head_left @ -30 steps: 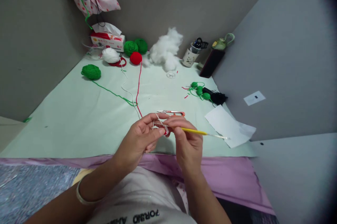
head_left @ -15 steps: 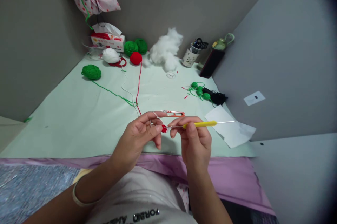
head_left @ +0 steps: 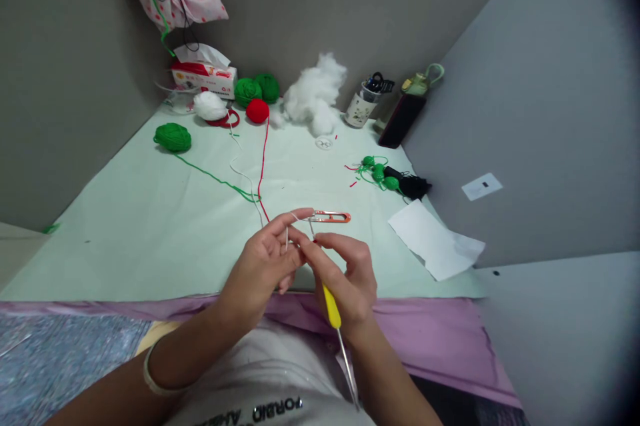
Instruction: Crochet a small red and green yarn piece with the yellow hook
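crochet hook [head_left: 331, 306] now handle-down, tip unclear

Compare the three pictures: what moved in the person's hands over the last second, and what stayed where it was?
The right hand swung the crochet hook: its yellow handle, which pointed right, now points down toward the body. The small red piece seen earlier is now hidden. The left hand kept the white yarn over its forefinger; the snips stayed put.

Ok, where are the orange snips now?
Head view, centre: the snips lie on the green table just beyond the left hand (pinching white yarn) and right hand (holding the crochet hook), left of the white paper.
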`<state>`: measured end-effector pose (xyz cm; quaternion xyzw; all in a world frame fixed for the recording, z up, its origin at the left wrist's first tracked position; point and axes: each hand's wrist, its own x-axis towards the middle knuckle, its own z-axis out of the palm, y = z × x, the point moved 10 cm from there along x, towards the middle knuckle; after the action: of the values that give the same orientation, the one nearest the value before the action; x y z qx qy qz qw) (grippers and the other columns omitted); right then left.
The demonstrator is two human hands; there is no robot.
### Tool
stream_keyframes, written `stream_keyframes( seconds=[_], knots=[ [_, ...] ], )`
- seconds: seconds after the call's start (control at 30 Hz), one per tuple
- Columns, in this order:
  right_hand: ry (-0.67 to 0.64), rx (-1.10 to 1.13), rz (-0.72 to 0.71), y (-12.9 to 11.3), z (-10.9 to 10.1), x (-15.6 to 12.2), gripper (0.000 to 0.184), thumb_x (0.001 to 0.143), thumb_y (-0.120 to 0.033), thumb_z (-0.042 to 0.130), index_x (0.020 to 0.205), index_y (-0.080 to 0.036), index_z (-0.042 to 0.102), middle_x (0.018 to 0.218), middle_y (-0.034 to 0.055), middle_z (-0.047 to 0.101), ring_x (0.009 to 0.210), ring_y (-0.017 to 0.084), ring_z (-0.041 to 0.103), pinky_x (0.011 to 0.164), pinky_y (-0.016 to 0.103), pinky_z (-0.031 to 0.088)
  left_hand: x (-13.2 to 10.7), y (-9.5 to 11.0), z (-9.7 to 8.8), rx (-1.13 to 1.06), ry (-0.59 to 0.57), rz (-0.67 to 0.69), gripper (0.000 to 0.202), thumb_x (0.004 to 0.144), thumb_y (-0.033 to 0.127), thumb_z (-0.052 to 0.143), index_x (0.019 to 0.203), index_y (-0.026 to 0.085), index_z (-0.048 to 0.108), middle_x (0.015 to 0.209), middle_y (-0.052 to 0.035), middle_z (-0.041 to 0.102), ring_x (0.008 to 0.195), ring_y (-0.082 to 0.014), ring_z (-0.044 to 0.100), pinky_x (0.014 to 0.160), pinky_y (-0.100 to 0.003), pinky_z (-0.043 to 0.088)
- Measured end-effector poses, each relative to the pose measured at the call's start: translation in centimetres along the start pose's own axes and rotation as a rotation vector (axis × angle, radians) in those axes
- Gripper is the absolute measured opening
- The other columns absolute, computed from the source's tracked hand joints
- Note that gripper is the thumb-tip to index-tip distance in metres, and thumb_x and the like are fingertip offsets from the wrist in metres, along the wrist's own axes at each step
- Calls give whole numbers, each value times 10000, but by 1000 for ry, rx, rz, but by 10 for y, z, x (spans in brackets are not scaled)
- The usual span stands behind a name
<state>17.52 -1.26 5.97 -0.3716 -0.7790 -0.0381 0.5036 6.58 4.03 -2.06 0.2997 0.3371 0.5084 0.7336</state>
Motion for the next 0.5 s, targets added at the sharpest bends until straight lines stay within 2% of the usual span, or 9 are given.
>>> stream_keyframes(
  seconds=[0.03,0.1,0.17,0.23,0.3,0.4,0.5],
  knots=[
    [23,51,45,5,-2,0,330,991,-104,621,1255,-263,738,1117,99,745,1032,237,729,838,376,627,1,-5,2,-57,-29,-69,466,825,246,885,1269,205,751,728,70,579,431,8,333,382,-108,302],
    [85,266,226,25,-4,1,285,1023,-117,567,1178,-268,753,1009,67,748,921,209,718,783,365,613,2,-7,2,-136,-40,-143,389,839,227,869,1211,158,776,683,75,550,417,25,256,377,-99,252],
    [147,506,420,45,-2,0,254,1053,-157,529,1081,-266,757,870,27,722,779,180,680,714,347,587,3,-2,-1,-149,-14,-126,353,832,193,866,1174,155,788,718,57,593,418,31,271,380,-101,249],
    [156,634,502,52,4,0,221,1056,-202,552,1010,-256,761,838,18,718,761,175,675,721,351,585,3,2,1,-113,-21,-86,352,822,192,872,1164,187,793,773,43,633,410,32,325,378,-110,263],
    [123,635,490,50,9,2,194,1044,-204,583,1003,-250,767,891,31,752,839,190,707,773,368,603,2,2,4,-53,-35,-52,360,825,221,875,1175,222,793,805,42,644,405,21,388,377,-125,292],
    [82,477,390,39,7,1,235,1026,-135,593,1106,-270,768,976,44,776,931,207,730,814,383,621,1,0,2,24,-8,2,407,824,249,886,1218,243,783,841,39,657,421,2,461,392,-141,350],
    [4,270,217,23,5,-1,360,987,-90,638,1256,-301,750,1124,74,759,1017,222,734,837,385,624,3,-6,0,-40,-21,-41,400,850,262,868,1239,223,779,639,83,550,405,-5,382,390,-125,317]
  ],
)
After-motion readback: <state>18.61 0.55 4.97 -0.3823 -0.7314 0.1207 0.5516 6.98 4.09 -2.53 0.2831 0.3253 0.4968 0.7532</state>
